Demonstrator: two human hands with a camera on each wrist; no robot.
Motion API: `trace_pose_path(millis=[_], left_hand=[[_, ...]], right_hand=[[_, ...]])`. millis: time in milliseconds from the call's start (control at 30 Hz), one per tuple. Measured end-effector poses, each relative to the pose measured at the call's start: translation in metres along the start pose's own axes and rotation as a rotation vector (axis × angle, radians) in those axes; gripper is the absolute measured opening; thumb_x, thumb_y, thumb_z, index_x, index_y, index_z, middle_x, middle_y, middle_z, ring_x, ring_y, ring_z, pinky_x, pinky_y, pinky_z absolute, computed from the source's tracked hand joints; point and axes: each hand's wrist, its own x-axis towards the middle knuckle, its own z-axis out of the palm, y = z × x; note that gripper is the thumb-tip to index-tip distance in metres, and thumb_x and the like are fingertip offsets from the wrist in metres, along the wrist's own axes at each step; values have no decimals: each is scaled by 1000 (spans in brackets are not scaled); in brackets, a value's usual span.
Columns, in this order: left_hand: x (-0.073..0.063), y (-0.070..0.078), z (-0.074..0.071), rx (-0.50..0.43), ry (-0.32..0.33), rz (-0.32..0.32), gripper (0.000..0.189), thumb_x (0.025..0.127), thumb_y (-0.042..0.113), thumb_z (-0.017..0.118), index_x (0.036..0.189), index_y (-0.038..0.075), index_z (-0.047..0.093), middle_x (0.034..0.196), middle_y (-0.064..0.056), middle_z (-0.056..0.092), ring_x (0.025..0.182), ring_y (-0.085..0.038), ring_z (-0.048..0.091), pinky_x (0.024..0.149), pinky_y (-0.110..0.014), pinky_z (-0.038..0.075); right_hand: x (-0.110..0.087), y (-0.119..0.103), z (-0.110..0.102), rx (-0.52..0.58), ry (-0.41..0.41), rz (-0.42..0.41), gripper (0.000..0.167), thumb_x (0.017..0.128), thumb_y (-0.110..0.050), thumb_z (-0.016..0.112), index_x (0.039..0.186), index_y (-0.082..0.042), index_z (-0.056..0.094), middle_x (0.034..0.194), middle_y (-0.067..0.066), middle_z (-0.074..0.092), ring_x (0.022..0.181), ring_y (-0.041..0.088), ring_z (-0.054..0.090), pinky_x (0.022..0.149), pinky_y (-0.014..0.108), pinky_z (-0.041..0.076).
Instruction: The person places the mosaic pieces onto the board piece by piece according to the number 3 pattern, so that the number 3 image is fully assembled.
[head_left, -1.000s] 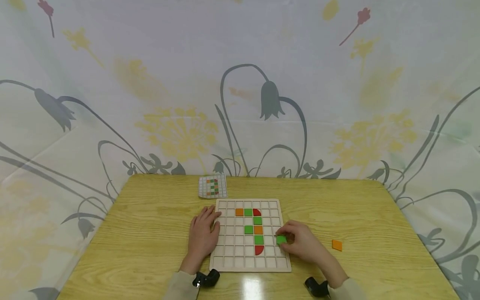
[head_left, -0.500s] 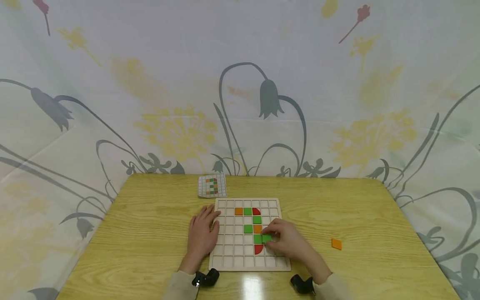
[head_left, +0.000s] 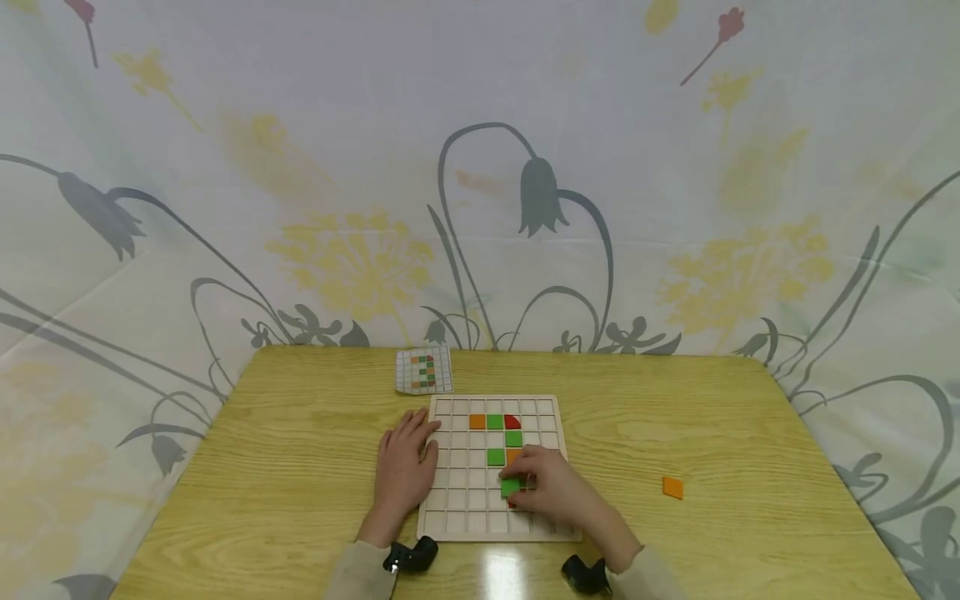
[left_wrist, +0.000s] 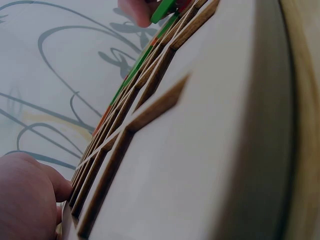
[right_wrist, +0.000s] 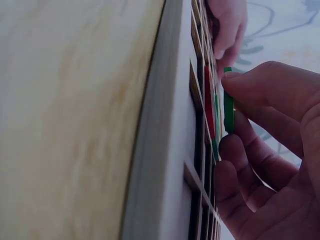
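In the head view a pale wooden grid board (head_left: 457,523) lies on the table. My right hand (head_left: 553,490) pinches a green square tile (head_left: 510,488) between thumb and fingers, just over the lower middle cells. The right wrist view has this tile (right_wrist: 228,105) on edge above the grid, apart from it. Set in cells are an orange tile (head_left: 477,422), several green tiles (head_left: 496,457) and a red quarter-round tile (head_left: 512,422). A lower red tile (right_wrist: 209,102) is mostly covered by my right hand in the head view. My left hand (head_left: 405,467) rests along the board's left edge, fingers extended.
A printed card (head_left: 423,371) with a small coloured grid pattern lies behind the board. One loose orange tile (head_left: 672,487) is on the wooden table (head_left: 300,433) to the right. A flower-patterned curtain (head_left: 480,183) hangs behind the table.
My right hand has carried the green tile leftward from the board's right edge to over the lower middle cells. My left hand has stayed at the left edge.
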Motion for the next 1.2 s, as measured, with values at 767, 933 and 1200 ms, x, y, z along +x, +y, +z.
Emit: trace_pose_path(millis=[767, 933, 1200], left_hand=[[-1, -4, 0, 6, -13, -20, 30, 97, 15, 60, 125, 11, 70, 146, -9, 53, 141, -32, 38, 112, -62, 22], [-1, -3, 0, 5, -15, -11, 29, 97, 16, 60, 125, 11, 70, 146, -9, 53, 140, -33, 39, 111, -62, 23], [-1, -2, 0, 1, -8, 1, 29, 97, 14, 60, 124, 11, 70, 145, -10, 53, 140, -33, 40, 111, -62, 24]], right_hand=[[7, -4, 12, -96, -32, -3, 18, 80, -20, 82, 97, -19, 80, 91, -12, 65, 82, 4, 51, 73, 27, 44], [7, -4, 12, -48, -39, 52, 18, 79, -20, 83, 97, -21, 80, 90, -14, 64, 81, 5, 50, 72, 28, 42], [8, -4, 12, -6, -46, 85, 18, 78, -20, 85, 95, -20, 81, 93, -13, 65, 85, 8, 52, 75, 29, 43]])
